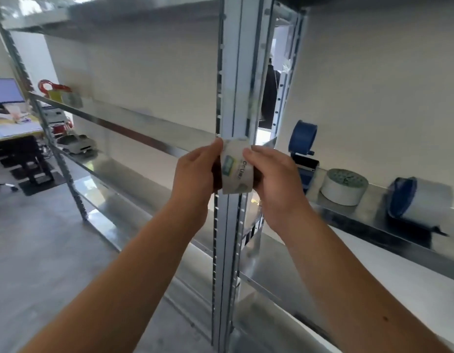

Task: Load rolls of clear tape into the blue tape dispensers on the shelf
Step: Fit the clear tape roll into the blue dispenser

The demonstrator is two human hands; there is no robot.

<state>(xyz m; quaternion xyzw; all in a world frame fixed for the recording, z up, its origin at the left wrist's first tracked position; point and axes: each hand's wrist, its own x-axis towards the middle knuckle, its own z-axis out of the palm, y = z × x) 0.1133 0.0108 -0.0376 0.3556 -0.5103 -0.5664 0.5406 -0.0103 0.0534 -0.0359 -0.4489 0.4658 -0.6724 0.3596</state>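
I hold a roll of clear tape [236, 169] with a printed paper label between both hands, in front of the metal shelf upright. My left hand [195, 171] grips its left side and my right hand [274, 179] its right side, fingers on the label. On the shelf to the right stands a blue tape dispenser [302, 143] with an empty blue hub. Farther right lies a second blue dispenser [419, 202] with a whitish roll on it. Another tape roll [344, 187] lies flat between them.
A steel upright [233, 85] rises just behind my hands. Metal shelf boards [373, 225] run left and right. A red-handled item [55, 94] sits on the far left shelf. A desk with a monitor [7, 90] stands at the left.
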